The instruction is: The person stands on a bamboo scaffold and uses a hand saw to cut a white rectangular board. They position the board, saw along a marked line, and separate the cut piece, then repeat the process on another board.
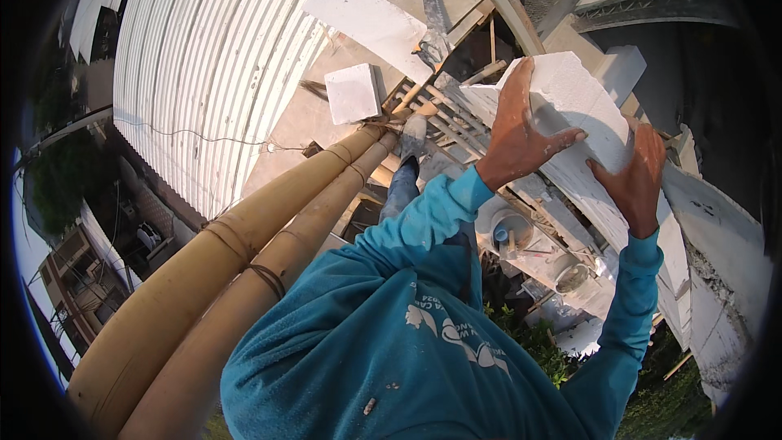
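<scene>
Left hand (515, 134) and right hand (638, 183) gripping white foam block (574, 98), fingers spread and clamped on its sides, above bamboo scaffold poles (244, 261). Block risking slipping and falling if grip is loosening.

Corrugated metal roof (204, 57) below, bamboo poles (244, 261) lashed, daylight, buildings (77, 277) far down.

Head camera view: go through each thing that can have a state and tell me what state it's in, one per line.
White block: lifted, gripped from both sides.
Left hand: closed on the block's left face.
Right hand: pressed to the block's right edge.
Bamboo poles: lashed together side by side.
Small white slab: lying flat, untouched.
Corrugated roof: intact, below.
</scene>
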`<state>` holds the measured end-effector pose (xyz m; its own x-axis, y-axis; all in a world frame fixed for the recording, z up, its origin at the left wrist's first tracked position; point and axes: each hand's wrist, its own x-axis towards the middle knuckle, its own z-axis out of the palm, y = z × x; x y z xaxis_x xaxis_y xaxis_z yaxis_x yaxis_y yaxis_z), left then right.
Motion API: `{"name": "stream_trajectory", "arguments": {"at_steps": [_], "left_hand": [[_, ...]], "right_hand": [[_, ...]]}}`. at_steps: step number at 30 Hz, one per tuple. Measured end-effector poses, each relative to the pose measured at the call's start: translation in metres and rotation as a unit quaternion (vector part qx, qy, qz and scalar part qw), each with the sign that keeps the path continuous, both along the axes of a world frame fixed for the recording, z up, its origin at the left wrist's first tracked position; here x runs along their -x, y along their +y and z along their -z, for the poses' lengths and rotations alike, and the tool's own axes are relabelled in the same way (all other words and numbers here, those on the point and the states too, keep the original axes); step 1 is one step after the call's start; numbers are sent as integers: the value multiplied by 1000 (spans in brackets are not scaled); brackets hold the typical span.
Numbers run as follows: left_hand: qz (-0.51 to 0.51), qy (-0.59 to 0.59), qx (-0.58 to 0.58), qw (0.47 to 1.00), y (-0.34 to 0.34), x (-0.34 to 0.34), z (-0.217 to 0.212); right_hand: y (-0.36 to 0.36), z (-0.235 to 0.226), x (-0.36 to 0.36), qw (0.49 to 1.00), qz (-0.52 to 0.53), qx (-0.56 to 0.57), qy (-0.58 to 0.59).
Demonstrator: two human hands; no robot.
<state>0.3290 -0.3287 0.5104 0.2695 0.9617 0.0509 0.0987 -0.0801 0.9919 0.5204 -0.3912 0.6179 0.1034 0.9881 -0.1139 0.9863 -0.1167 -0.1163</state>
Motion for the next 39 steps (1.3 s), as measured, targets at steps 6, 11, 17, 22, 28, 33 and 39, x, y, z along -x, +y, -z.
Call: {"name": "stream_trajectory", "arguments": {"at_steps": [6,11,17,22,28,33,39], "left_hand": [[-37,-125,139,982,-38,43,4],[-27,-170,251,953,-88,108,17],[-65,-105,277,953,-120,154,57],[-125,13,276,953,-132,180,99],[-157,69,289,942,-149,204,133],[-179,110,326,922,-156,224,155],[-198,159,278,927,-141,232,189]], "right_hand": [[1,-17,53,995,20,-73,60],[-6,-12,113,994,-17,-93,59],[22,113,198,968,73,-82,227],[88,241,279,963,139,-24,229],[196,362,330,946,233,7,225],[267,422,347,938,291,-13,187],[304,458,346,921,346,-33,175]]}}
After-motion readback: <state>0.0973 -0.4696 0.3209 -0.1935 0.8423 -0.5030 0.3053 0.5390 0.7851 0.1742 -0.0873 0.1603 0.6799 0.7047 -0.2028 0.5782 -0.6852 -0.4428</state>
